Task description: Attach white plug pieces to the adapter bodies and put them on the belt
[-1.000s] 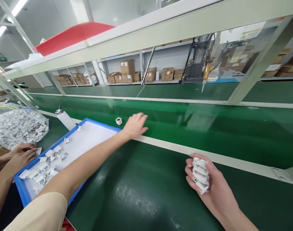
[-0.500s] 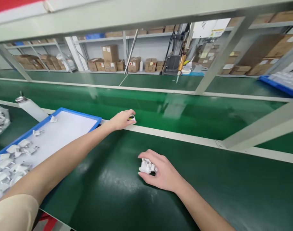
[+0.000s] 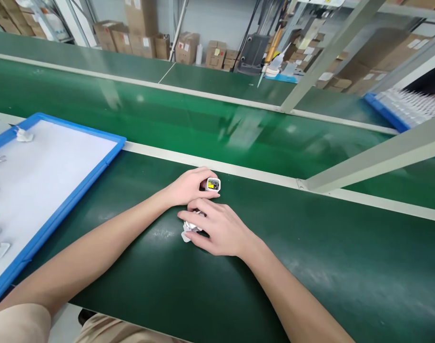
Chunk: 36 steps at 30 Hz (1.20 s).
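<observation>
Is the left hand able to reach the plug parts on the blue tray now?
Probably yes, but the left hand already holds a small white charger; nothing lies between it and the blue tray.

Dark green workbench (image 3: 310, 267) with a blue-rimmed white tray (image 3: 106, 159) at its left.

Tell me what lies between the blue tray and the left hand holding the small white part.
Only bare green table mat separates the blue tray from the left hand, per the head view.
</observation>
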Each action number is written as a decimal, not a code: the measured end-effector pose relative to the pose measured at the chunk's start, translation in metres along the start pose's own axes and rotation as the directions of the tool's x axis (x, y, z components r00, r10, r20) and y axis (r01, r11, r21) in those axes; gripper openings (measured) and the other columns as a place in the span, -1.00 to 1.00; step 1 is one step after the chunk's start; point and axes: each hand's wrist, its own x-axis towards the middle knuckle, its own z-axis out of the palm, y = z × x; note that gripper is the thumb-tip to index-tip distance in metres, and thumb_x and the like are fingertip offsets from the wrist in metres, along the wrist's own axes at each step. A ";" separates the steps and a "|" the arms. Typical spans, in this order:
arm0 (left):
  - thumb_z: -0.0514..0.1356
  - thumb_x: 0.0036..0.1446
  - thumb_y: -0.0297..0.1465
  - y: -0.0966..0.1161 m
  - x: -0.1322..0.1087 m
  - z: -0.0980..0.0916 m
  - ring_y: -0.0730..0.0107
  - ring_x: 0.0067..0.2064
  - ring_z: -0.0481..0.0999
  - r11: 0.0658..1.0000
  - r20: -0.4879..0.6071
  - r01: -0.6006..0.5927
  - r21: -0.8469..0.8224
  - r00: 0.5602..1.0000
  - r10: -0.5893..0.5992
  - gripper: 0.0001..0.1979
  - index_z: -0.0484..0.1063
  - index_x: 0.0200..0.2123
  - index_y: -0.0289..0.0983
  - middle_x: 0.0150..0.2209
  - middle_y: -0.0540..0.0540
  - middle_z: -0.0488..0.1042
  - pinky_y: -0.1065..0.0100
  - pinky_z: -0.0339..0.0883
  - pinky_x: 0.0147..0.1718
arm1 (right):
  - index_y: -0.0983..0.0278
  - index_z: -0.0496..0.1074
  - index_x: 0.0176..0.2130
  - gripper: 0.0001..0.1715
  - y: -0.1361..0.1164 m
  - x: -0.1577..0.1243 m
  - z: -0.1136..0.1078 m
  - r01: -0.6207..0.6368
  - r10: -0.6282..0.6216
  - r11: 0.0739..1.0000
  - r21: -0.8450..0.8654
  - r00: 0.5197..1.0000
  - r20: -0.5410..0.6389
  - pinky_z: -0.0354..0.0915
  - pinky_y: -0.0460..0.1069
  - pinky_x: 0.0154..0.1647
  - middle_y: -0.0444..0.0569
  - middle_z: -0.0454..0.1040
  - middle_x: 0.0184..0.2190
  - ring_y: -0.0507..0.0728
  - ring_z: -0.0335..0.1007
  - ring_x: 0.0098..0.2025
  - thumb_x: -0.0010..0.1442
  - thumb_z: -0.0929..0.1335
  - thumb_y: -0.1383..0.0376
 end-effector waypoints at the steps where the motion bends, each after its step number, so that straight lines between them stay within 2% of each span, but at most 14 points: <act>1: 0.31 0.20 -0.23 -0.001 -0.002 0.001 0.41 -0.26 0.40 1.000 -0.006 -0.008 -0.015 1.000 0.008 -0.73 0.47 -0.11 -0.25 -0.14 -0.04 0.46 0.37 0.31 -0.23 | 0.24 0.52 0.00 -0.69 0.002 0.001 0.001 0.004 -0.003 0.998 0.055 1.000 -0.021 0.26 0.04 -0.25 0.06 0.51 -0.13 0.15 0.39 -0.16 0.42 0.28 0.17; 4: 0.30 0.22 -0.22 -0.004 -0.003 0.001 0.41 -0.25 0.41 0.998 0.007 -0.028 -0.048 1.000 0.029 -0.74 0.47 -0.11 -0.25 -0.13 -0.04 0.47 0.37 0.31 -0.21 | 0.21 0.54 -0.03 -0.71 0.005 0.003 0.001 0.006 0.010 0.973 0.230 0.998 -0.067 0.34 0.10 -0.07 0.03 0.57 -0.18 0.17 0.44 -0.14 0.47 0.26 0.19; 7: 0.31 0.19 -0.23 -0.006 -0.002 -0.003 0.41 -0.26 0.41 0.996 0.019 -0.022 -0.082 1.000 0.023 -0.75 0.47 -0.15 -0.24 -0.16 -0.02 0.47 0.38 0.31 -0.23 | 0.16 0.52 0.04 -0.74 0.005 0.004 0.001 0.005 0.037 0.925 0.380 0.994 -0.103 0.38 0.16 0.04 0.02 0.61 -0.11 0.21 0.49 -0.04 0.45 0.30 0.22; 10: 0.28 0.20 -0.27 -0.008 -0.002 -0.006 0.43 -0.28 0.40 0.992 0.054 -0.038 -0.117 0.998 0.044 -0.79 0.46 -0.15 -0.24 -0.20 -0.01 0.45 0.40 0.29 -0.28 | 0.11 0.47 0.11 -0.69 0.005 0.000 0.000 -0.056 0.185 0.853 0.519 0.962 -0.200 0.42 0.19 0.07 0.01 0.61 -0.05 0.24 0.53 0.03 0.39 0.38 0.24; 12: 0.27 0.20 -0.31 -0.008 -0.002 -0.006 0.43 -0.29 0.40 0.991 0.067 -0.061 -0.121 0.995 0.070 -0.81 0.44 -0.15 -0.25 -0.23 -0.01 0.44 0.40 0.27 -0.31 | 0.09 0.44 0.10 -0.63 0.006 -0.004 0.000 -0.131 0.388 0.773 0.621 0.872 -0.299 0.49 0.17 -0.05 -0.01 0.62 -0.07 0.23 0.58 -0.07 0.32 0.45 0.25; 14: 0.29 0.17 -0.31 -0.007 -0.003 -0.005 0.41 -0.27 0.42 0.993 0.074 -0.063 -0.097 0.995 0.070 -0.80 0.43 -0.17 -0.25 -0.23 -0.01 0.44 0.38 0.27 -0.31 | 0.08 0.43 0.03 -0.66 0.010 -0.007 0.001 -0.162 0.572 0.692 0.704 0.718 -0.397 0.51 0.11 -0.26 -0.05 0.63 -0.14 0.17 0.59 -0.28 0.28 0.48 0.25; 16: 0.33 0.16 -0.29 -0.005 -0.003 -0.004 0.36 -0.23 0.45 0.996 0.075 -0.069 -0.048 0.995 0.073 -0.79 0.41 -0.21 -0.24 -0.24 0.00 0.46 0.35 0.27 -0.27 | 0.09 0.44 -0.08 -0.79 0.016 -0.008 0.001 -0.164 0.678 0.638 0.752 0.583 -0.447 0.45 0.05 -0.46 -0.09 0.63 -0.23 0.11 0.52 -0.46 0.30 0.47 0.19; 19: 0.35 0.17 -0.23 -0.004 -0.003 -0.001 0.30 -0.20 0.45 0.993 0.083 -0.111 0.032 0.991 0.108 -0.74 0.37 -0.31 -0.24 -0.27 -0.01 0.44 0.31 0.26 -0.23 | 0.13 0.47 -0.20 -0.78 0.026 -0.009 0.001 -0.264 0.743 0.622 0.738 0.497 -0.449 0.27 0.00 -0.62 -0.15 0.57 -0.44 0.05 0.35 -0.63 0.33 0.43 0.06; 21: 0.37 0.16 -0.21 -0.004 -0.003 0.000 0.28 -0.22 0.43 0.991 0.091 -0.120 0.067 0.989 0.113 -0.70 0.35 -0.34 -0.24 -0.29 -0.01 0.41 0.29 0.25 -0.24 | 0.14 0.49 -0.23 -0.72 0.032 -0.010 0.000 -0.364 0.759 0.627 0.689 0.483 -0.436 0.22 -0.01 -0.62 -0.17 0.50 -0.54 0.04 0.30 -0.65 0.32 0.42 0.00; 24: 0.38 0.15 -0.19 -0.004 -0.003 0.001 0.28 -0.22 0.42 0.990 0.095 -0.119 0.082 0.989 0.111 -0.67 0.32 -0.35 -0.24 -0.31 0.00 0.39 0.29 0.25 -0.24 | 0.13 0.53 -0.19 -0.74 0.036 -0.013 -0.003 -0.452 0.771 0.615 0.646 0.515 -0.374 0.29 0.00 -0.53 -0.15 0.53 -0.47 0.07 0.38 -0.54 0.29 0.45 0.02; 27: 0.37 0.15 -0.19 -0.004 -0.003 0.000 0.28 -0.23 0.41 0.990 0.092 -0.114 0.080 0.990 0.106 -0.66 0.30 -0.35 -0.24 -0.32 0.01 0.38 0.29 0.25 -0.24 | 0.11 0.56 -0.15 -0.80 0.038 -0.014 -0.005 -0.487 0.760 0.626 0.610 0.558 -0.334 0.34 0.01 -0.43 -0.13 0.58 -0.34 0.08 0.43 -0.45 0.25 0.50 0.11; 31: 0.34 0.16 -0.19 0.000 -0.003 0.000 0.26 -0.22 0.40 0.990 0.104 -0.087 0.113 0.992 0.076 -0.66 0.25 -0.35 -0.23 -0.30 -0.02 0.40 0.26 0.25 -0.21 | 0.15 0.56 -0.21 -0.87 0.041 -0.012 -0.003 -0.438 0.701 0.689 0.577 0.604 -0.380 0.33 0.02 -0.35 -0.09 0.56 -0.31 0.10 0.44 -0.34 0.24 0.50 0.18; 33: 0.31 0.16 -0.19 0.004 -0.003 0.001 0.24 -0.22 0.40 0.986 0.103 -0.067 0.150 0.993 0.052 -0.68 0.24 -0.33 -0.23 -0.28 -0.04 0.42 0.23 0.24 -0.19 | 0.17 0.52 -0.25 -0.86 0.043 -0.011 -0.001 -0.375 0.717 0.661 0.650 0.572 -0.399 0.32 0.00 -0.37 -0.09 0.52 -0.33 0.08 0.42 -0.34 0.24 0.49 0.18; 36: 0.31 0.11 -0.21 0.009 -0.004 0.000 0.22 -0.23 0.39 0.986 0.090 -0.025 0.166 0.996 0.010 -0.67 0.29 -0.19 -0.25 -0.24 -0.07 0.45 0.19 0.22 -0.17 | 0.20 0.47 -0.26 -0.77 0.047 -0.011 0.001 -0.280 0.799 0.509 0.814 0.505 -0.325 0.23 -0.06 -0.51 -0.14 0.45 -0.41 0.01 0.31 -0.48 0.22 0.51 0.13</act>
